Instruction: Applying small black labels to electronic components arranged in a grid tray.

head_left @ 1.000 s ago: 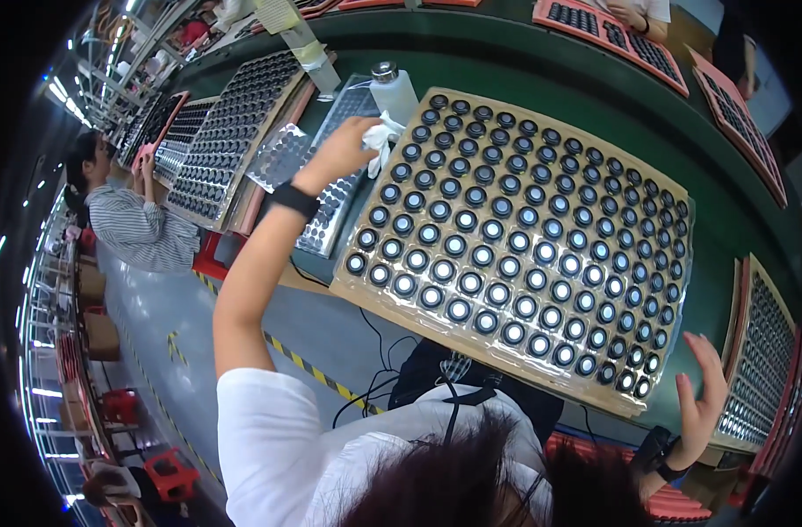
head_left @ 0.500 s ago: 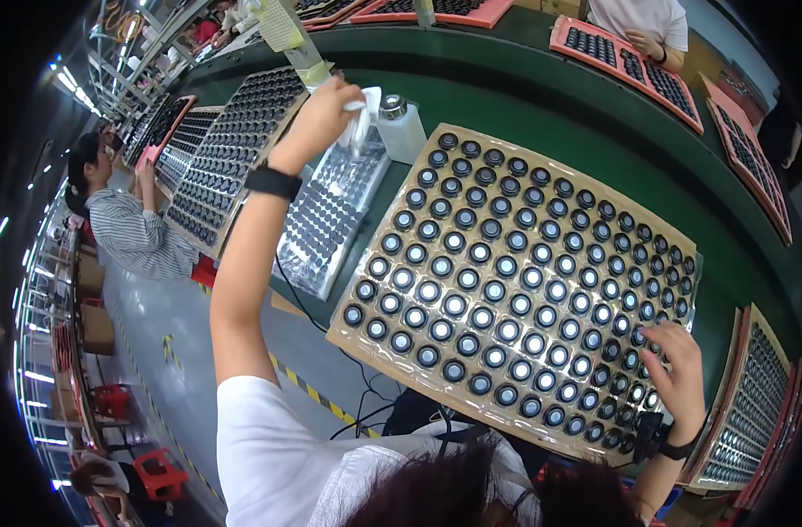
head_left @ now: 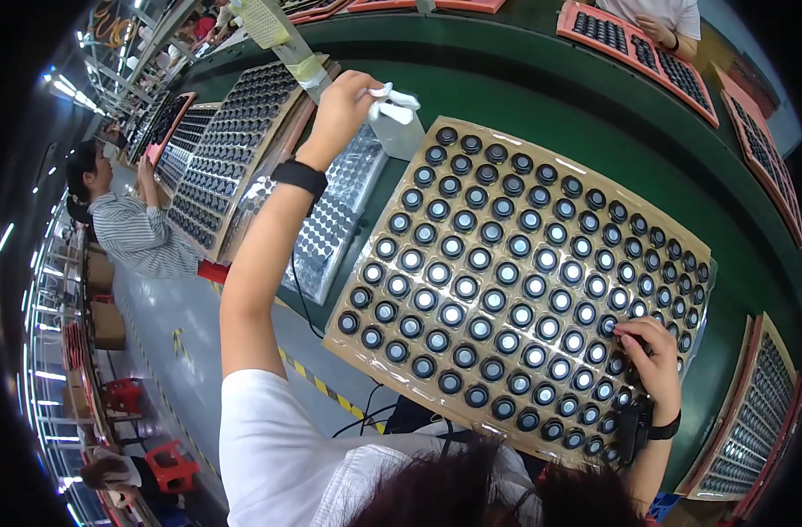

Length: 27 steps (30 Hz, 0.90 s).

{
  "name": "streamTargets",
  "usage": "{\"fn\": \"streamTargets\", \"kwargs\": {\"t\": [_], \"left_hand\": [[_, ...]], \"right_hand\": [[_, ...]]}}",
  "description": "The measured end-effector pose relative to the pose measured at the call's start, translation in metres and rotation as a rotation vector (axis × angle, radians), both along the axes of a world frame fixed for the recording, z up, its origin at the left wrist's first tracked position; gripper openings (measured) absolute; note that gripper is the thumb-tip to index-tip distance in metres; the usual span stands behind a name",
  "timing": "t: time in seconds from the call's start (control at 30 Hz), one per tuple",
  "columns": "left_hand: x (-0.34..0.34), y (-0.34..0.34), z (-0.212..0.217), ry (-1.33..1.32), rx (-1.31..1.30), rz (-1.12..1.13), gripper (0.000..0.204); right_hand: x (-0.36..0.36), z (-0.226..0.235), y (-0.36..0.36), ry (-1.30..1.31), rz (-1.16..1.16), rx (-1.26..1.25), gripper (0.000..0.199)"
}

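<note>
A wide tray [head_left: 392, 384] under clear plastic holds rows of round black parts [head_left: 610, 326] with pale, shiny centres. My right hand [head_left: 655, 356] is over the tray's right side, fingers curled and thumb close to them, the fingertips at the edge of one round black part. Bunched in the closed fingers of my left hand [head_left: 344, 110] is a white cloth [head_left: 394, 105], held up beyond the tray's far left corner. Behind the cloth stands a whitish bottle [head_left: 403, 139], its top hidden by it.
Left of the tray lies a pale sheet of dark discs [head_left: 328, 224]. A metal post [head_left: 300, 61] rises beside my left hand. More filled trays [head_left: 234, 140] lie at the left, with a person in stripes [head_left: 137, 220] beside them. Stacked trays [head_left: 748, 422] stand at the right.
My left hand has shifted slightly right with the cloth, which now covers the bottle's top. My right hand has moved left and a little up across the tray, its fingers drawing closer together.
</note>
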<state>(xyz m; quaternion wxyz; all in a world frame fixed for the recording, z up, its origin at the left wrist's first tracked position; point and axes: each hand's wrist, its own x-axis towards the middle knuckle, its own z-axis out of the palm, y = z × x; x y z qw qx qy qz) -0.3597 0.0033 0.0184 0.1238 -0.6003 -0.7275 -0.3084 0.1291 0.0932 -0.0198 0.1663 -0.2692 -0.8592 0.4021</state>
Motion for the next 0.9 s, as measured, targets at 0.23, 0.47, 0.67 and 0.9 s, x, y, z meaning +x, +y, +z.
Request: {"fn": "streamTargets", "kwargs": {"t": [0.23,0.47,0.67,0.9], "left_hand": [[0.025,-0.007,-0.015,0.282,0.074,-0.016,0.024],[-0.002,-0.003,-0.001,0.091,0.027,-0.042,0.025],[-0.025,-0.026,0.012,-0.497,0.282,0.139,0.026],[-0.042,-0.069,0.032,-0.659,0.640,0.215,0.028]], "right_hand": [[0.002,-0.006,0.007,-0.008,0.013,-0.032,0.013],[0.002,-0.006,0.012,-0.001,0.013,-0.080,0.013],[-0.013,0.041,0.012,-0.228,0.272,0.060,0.023],[-0.129,0.144,-0.001,-0.124,0.422,0.425,0.033]]}}
